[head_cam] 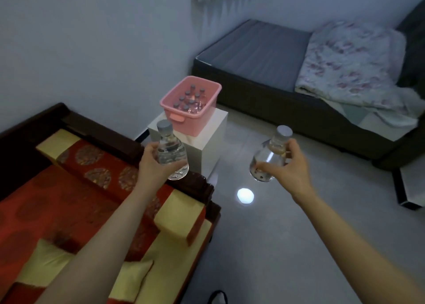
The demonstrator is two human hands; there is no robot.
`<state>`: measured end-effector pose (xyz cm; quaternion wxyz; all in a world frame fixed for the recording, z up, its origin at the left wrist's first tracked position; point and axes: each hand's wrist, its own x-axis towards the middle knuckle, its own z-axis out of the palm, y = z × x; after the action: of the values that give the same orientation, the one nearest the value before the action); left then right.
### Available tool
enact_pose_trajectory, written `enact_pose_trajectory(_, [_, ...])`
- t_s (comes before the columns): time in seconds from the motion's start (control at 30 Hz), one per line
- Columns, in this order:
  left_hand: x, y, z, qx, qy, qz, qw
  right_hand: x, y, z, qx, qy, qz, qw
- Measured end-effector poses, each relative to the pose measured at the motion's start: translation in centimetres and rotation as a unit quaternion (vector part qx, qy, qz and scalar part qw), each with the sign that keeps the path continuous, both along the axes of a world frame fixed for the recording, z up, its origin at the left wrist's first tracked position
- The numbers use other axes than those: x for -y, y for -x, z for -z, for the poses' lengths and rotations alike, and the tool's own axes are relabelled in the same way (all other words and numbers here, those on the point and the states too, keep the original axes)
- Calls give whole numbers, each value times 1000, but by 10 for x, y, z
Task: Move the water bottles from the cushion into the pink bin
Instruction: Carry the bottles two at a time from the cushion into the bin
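Observation:
My left hand (150, 163) grips a clear water bottle (171, 150) with a grey cap, held upright above the sofa's wooden armrest. My right hand (287, 165) grips a second clear bottle (269, 156), also grey-capped, held over the tiled floor. Ahead of both stands the pink bin (197, 122) on a white cube stand (213, 138). Several grey-capped bottles (190, 100) stand upright inside the bin. The red and yellow cushion (69, 188) lies on the sofa at lower left, with no bottles visible on it.
A dark wooden sofa frame (128, 142) borders the cushions at left. A low bed (264, 50) with a floral blanket (351, 67) fills the back right. Pale tiled floor (264, 234) lies between sofa and bed. A dark object (409, 188) sits at the right edge.

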<state>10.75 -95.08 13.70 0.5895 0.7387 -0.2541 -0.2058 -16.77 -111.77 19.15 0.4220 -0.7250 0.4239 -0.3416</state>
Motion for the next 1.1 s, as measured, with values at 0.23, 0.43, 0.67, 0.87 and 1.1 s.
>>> enact_pose_trajectory(0.23, [111,-16,-5,-7,-19,5,1000,113,-21,-6,0,-15,2,1000])
enact_pose_trajectory(0.43, [209,-52,-17,-15,-9,-20,1000,231,-75,-7,5,-26,-31,999])
enact_pose_trajectory(0.67, [314,-105,-5,-17,-9,-121,992,372,-170,-7,-1,-40,-141,989])
enact_pose_trajectory(0.87, [368,-134,16,-31,-9,-180,983,454,-248,2,-14,-58,-210,976])
enact_pose_trajectory(1.1, [411,-183,36,-62,-2,-198,978,511,-338,29,-29,-83,-259,962])
